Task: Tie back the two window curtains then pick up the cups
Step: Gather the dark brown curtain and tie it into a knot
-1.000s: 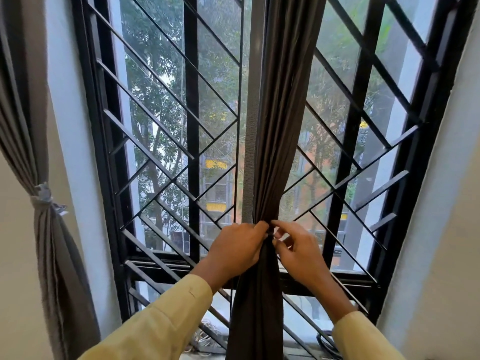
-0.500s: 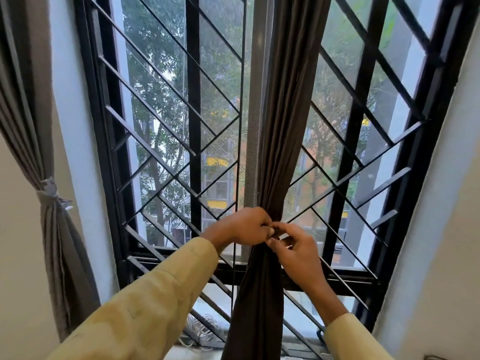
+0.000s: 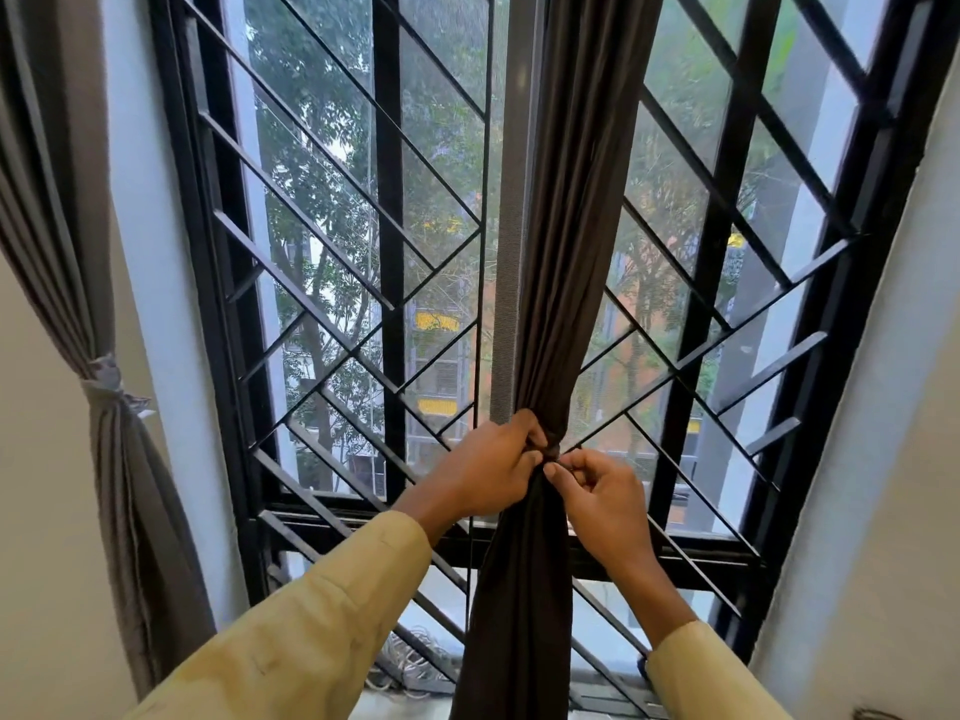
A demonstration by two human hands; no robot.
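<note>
A dark brown curtain hangs gathered in front of the middle of the window. My left hand and my right hand meet at its waist, both pinching the bunched cloth at a small knot-like spot. Whether a tie band is in my fingers I cannot tell. At the far left a grey curtain hangs bound by a pale tie. No cups are in view.
The window has a black metal grille with diagonal bars close behind the curtain. White walls flank the frame. A tangle of cables lies on the sill below.
Both hands have risen slightly along the brown curtain and stay pinched together at its gathered waist. My view has shifted a little; the grey curtain is unchanged.
</note>
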